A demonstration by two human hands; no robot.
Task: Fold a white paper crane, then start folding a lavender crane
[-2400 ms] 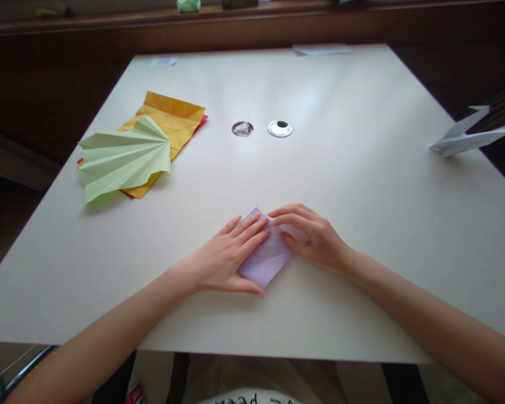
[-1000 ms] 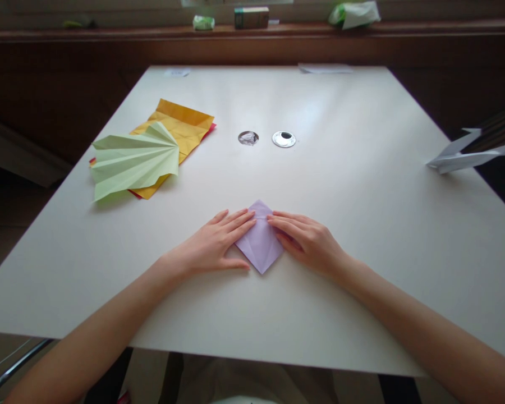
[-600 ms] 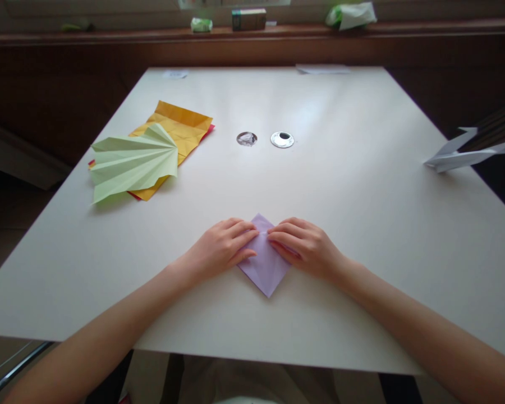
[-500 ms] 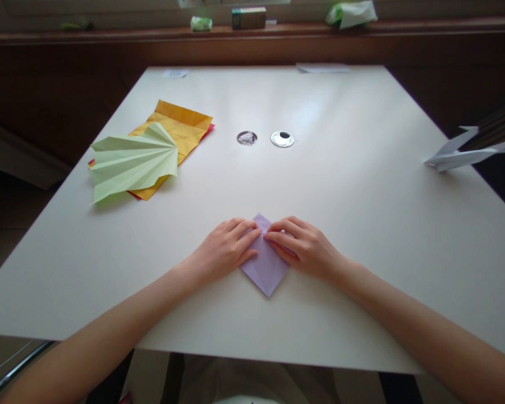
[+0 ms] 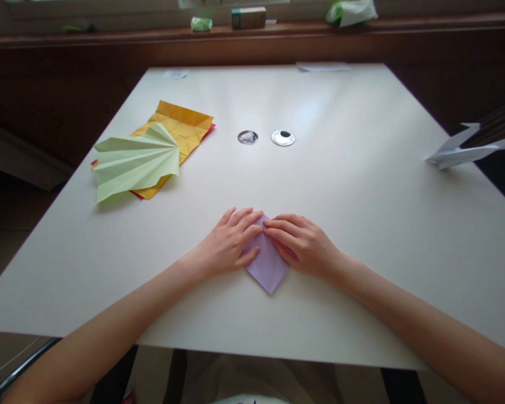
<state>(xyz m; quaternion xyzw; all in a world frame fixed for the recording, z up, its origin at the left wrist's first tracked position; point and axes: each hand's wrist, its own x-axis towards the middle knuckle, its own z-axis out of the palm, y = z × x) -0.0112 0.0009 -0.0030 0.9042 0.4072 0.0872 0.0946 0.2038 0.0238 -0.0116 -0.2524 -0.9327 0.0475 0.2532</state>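
A purple sheet of folded paper [image 5: 269,269], diamond-shaped, lies flat on the white table [image 5: 340,314] close to me, one corner pointing my way. My left hand [image 5: 238,241] rests over its left side with fingers spread, the fingertips near the upper part of the paper. On the right edge, my right hand [image 5: 294,238] has its fingers bent together, the tips pressing on the paper near its upper middle. Both hands cover the paper's side corners, and the fingertips of the two hands almost meet.
Pleated pale green paper [image 5: 138,163] overlaps yellow paper [image 5: 189,126] and some red paper at the left. Two round metallic holes [image 5: 283,138] sit mid-table. A folded white paper figure [image 5: 458,154] stands at the right edge. A small box [image 5: 248,18] is on the ledge behind.
My left hand's fingers have lifted and spread, reaching slightly farther forward over the paper. The right hand stays at nearly the same spot. The view has shifted slightly.
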